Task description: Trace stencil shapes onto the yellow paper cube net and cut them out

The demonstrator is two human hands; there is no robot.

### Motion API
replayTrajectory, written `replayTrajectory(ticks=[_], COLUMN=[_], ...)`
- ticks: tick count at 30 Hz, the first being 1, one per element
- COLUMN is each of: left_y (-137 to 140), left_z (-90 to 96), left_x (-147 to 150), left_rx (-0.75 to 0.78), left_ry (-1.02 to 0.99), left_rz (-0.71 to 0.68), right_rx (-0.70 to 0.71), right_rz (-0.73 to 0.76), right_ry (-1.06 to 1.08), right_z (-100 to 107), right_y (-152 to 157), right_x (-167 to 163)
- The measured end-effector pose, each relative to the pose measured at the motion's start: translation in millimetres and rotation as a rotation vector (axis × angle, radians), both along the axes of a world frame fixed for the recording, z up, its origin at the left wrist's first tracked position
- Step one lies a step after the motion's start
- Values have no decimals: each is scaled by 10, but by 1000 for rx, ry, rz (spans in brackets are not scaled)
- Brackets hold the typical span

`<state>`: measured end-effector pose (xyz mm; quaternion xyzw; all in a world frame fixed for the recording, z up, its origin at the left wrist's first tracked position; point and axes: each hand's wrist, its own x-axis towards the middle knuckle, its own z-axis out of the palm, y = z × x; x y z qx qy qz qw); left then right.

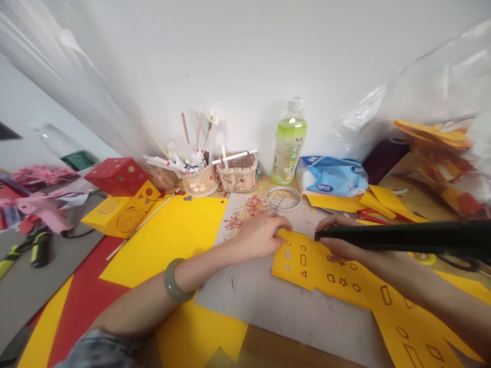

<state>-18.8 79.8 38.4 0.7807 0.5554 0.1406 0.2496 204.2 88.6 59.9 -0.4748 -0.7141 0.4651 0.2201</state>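
Observation:
A yellow paper strip [320, 268] with drawn circles, rectangles, triangles and stars lies on the grey board [264, 301]. Near its left end, a few shapes are cut through and grey shows. My left hand [263, 232] rests at the strip's upper left edge, its fingers pinched on the paper. My right hand [339, 245] is closed above the strip, thumb below and fingers above the end of a long black bar [414, 240]. This bar runs to the right edge of view and covers part of the hand; its kind is unclear.
Behind stand decorated baskets [238, 179] of pens, a green drink bottle [290, 145] and a tissue pack [333, 176]. A tape roll [284, 198] lies near my left hand. At left are a red box [115, 176], yellow box [118, 217] and pink glue gun [44, 209].

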Motion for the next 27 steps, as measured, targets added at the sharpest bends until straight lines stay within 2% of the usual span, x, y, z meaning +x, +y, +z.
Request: replayTrajectory(ticks=[4, 6, 7, 10, 13, 17, 21, 23, 25, 27], left_y=[50, 56, 50, -1, -81, -199, -300, -337, -358, -363], left_z=[-45, -32, -14, 57, 93, 64, 36, 32, 22, -7], left_x=[-31, -35, -37, -54, -101, -177, -187, -172, -162, -168], left_rx=[-10, -21, -26, -37, -38, 4, 57, 104, 156, 186], left_ry=[-43, -71, -88, -144, -171, -117, -9, 42, 85, 118], left_rz=[-40, -47, -46, -11, 43, 114, 87, 65, 33, -38], right_rx=[-119, -153, -144, -1, 146, 201, 306, 315, 265, 250], right_rz=[-181, -211, -211, -177, -118, -101, -117, -82, -37, 25], right_ry=[54, 39, 14, -58, -62, -40, -51, -9, 27, 68], right_z=[-76, -137, -167, -225, -199, -71, 57, 75, 50, -7], right_y=[-426, -590, -649, -739, -747, -710, -619, -540, -438, -325], right_x=[143, 237, 282, 371, 363, 254, 97, -4, -116, -228])
